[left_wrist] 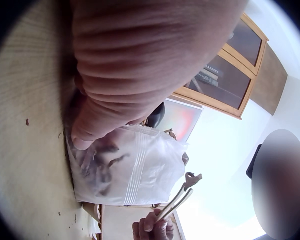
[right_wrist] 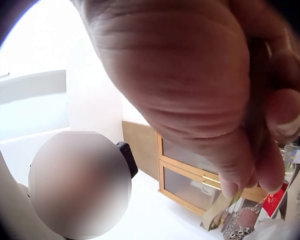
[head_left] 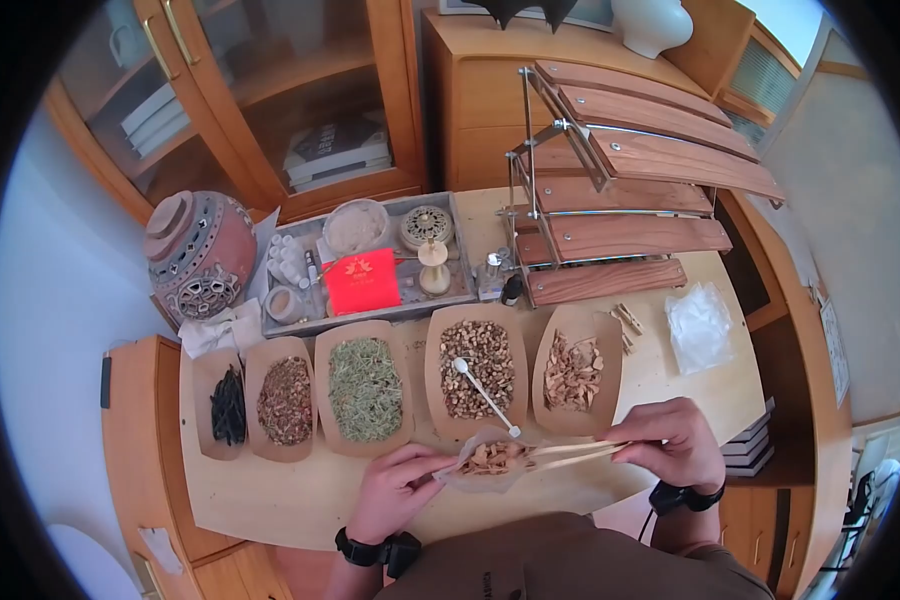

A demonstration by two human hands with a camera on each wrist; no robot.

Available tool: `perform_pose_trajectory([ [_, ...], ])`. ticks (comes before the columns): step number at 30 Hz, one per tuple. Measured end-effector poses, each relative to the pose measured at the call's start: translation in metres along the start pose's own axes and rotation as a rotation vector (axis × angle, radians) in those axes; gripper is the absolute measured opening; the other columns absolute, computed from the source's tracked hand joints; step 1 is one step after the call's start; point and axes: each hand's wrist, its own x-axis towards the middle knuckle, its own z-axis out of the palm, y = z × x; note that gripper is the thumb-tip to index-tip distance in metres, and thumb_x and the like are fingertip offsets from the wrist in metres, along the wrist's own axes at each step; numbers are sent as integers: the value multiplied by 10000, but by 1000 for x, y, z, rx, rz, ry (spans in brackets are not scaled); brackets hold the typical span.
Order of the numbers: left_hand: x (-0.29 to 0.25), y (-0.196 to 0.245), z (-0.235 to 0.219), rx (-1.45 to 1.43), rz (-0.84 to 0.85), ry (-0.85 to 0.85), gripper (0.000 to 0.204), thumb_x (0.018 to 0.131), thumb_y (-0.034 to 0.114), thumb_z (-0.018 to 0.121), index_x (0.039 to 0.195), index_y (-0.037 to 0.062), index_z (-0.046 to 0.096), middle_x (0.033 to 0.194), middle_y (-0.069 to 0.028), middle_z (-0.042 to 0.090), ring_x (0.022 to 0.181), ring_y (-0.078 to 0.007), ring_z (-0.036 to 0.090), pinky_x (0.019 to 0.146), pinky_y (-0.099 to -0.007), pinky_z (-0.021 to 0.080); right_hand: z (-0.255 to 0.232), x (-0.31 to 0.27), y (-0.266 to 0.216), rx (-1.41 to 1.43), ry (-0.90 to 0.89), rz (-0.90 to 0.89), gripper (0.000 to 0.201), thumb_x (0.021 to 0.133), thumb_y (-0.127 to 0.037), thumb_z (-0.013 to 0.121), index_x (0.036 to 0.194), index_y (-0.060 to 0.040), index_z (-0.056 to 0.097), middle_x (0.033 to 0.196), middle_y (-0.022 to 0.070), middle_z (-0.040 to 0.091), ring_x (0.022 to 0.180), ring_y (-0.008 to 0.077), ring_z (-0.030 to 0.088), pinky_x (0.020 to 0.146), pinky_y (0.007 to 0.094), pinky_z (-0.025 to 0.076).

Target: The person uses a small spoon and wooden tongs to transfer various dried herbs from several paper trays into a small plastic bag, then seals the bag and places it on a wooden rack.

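Observation:
In the head view my left hand [head_left: 400, 490] grips the edge of a translucent pouch [head_left: 470, 484], low over the table's front. Dried brown chips show through its side in the left wrist view, where the thumb presses the pouch [left_wrist: 150, 167]. My right hand [head_left: 675, 440] pinches pale tweezers [head_left: 578, 455], whose tips reach the pouch mouth. A curled dried piece [left_wrist: 192, 179] sits between those tips. Just beyond, a paper tray [head_left: 615, 372] holds pale chips [head_left: 573, 368]. Beside it, a tray of dark chunks [head_left: 470, 345] has a small white spoon [head_left: 488, 400] across it.
Farther left stand trays of green herb [head_left: 365, 390], reddish bits [head_left: 285, 400] and black strips [head_left: 228, 410]. Behind are a grey box [head_left: 462, 230] with a red packet [head_left: 365, 282], and a slatted wooden rack [head_left: 660, 235]. Clear bags [head_left: 698, 328] and clothespins [head_left: 627, 322] lie right.

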Motion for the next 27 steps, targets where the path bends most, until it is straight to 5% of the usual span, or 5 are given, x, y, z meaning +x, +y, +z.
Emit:
perform_pose_trajectory([
  [4,-1,-1,-1,-20,-1,11,397,827,-49,774,1191,101,822,996,-40,720,665,-111,612,620,-275,508,2,2,3,-52,-24,3,251,872,-27,844,1112,21,791,857,132,746,729,244,708,650,334,520],
  [10,0,-2,2,-3,25,1,396,819,-42,785,1184,106,824,1004,-34,729,652,-108,609,604,-270,502,-13,-2,10,-255,394,225,223,892,4,790,1114,12,783,822,124,711,669,215,636,617,319,475],
  [13,2,-1,2,4,19,33,272,832,-19,800,1098,30,824,976,-47,740,609,-71,552,554,-242,438,-12,-3,40,-338,458,247,213,901,-4,780,1113,13,781,828,135,713,680,215,647,629,321,493],
  [27,-2,-9,1,74,0,15,324,823,22,842,1143,73,822,999,-55,746,614,-114,612,568,-268,493,-2,5,52,-431,370,248,211,877,-78,799,1080,-23,793,896,167,744,791,365,720,705,406,566],
])
